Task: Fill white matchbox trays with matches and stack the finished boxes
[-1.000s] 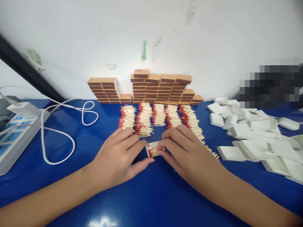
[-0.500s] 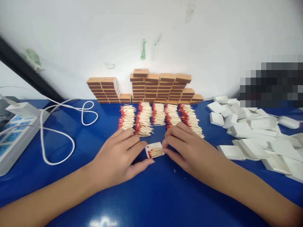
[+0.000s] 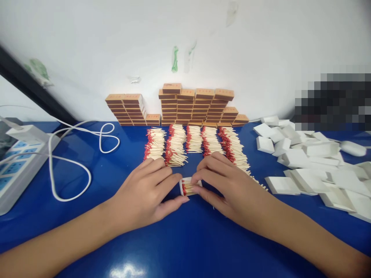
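A small white matchbox tray (image 3: pixel 181 188) lies on the blue table in front of me, with red-headed matches (image 3: pixel 188 188) inside it. At the tray's left end, my left hand (image 3: pixel 152 187) grips it between thumb and index finger. From the right, my right hand (image 3: pixel 224 179) reaches over the tray, thumb and index finger closed around the matches in it; these fingers hide the tray's right part. Just beyond my hands, loose matches (image 3: pixel 194 139) lie in several rows, mostly with heads to the left.
Stacked brown matchboxes (image 3: pixel 185 104) stand against the white wall (image 3: pixel 116 46). Many white trays (image 3: pixel 307 160) are heaped on the right. On the left lie a power strip (image 3: pixel 20 166) and a looped white cable (image 3: pixel 89 177). The blue table (image 3: pixel 174 247) extends towards me.
My right hand has moved left, from the tray's right edge to over the matches inside. The matches in the tray lie straighter. My left hand stays at the tray's left end.
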{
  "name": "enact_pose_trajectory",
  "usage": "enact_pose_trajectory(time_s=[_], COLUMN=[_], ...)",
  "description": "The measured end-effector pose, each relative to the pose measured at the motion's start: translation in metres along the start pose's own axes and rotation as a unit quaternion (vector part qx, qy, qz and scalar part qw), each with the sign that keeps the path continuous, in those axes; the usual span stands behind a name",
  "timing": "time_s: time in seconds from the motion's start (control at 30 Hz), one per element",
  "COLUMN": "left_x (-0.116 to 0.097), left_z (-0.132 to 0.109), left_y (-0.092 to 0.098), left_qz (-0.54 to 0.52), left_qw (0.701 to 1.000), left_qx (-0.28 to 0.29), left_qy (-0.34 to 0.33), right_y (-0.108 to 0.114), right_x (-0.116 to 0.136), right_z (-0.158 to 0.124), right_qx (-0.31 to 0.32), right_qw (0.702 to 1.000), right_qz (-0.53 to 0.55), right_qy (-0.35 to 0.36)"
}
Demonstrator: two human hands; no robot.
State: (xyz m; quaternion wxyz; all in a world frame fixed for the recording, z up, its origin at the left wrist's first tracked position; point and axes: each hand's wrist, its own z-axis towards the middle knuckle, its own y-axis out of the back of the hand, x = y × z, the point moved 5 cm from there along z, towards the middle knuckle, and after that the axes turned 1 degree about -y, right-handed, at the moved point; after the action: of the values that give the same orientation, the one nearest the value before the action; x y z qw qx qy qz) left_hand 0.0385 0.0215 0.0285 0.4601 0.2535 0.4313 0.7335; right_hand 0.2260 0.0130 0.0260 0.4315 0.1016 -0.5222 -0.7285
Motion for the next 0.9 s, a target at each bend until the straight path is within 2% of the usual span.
enact_pose_trajectory(time_s=[0.17,0.67,0.9], left_x=[-0.002,-0.003,-0.003], left_z=[0.0,0.0,0.0], left_y=[0.0,-0.001,-0.001], left_qz=[-0.019,-0.032,-0.026], left_qw=[1.0,0.999,1.0], left_qx=[0.001,0.004,0.001], left_qy=[-0.012,-0.016,-0.017], right_y=[-0.005,-0.006,-0.005], right_x=[0.008,0.014,0.015], right_z=[0.001,0.0,0.002], right_qx=[0.011,0.019,0.031], right_qw=[0.999,0.998,0.998], right_qz=[0.033,-0.038,-0.044], right_qy=[0.005,0.05,0.044])
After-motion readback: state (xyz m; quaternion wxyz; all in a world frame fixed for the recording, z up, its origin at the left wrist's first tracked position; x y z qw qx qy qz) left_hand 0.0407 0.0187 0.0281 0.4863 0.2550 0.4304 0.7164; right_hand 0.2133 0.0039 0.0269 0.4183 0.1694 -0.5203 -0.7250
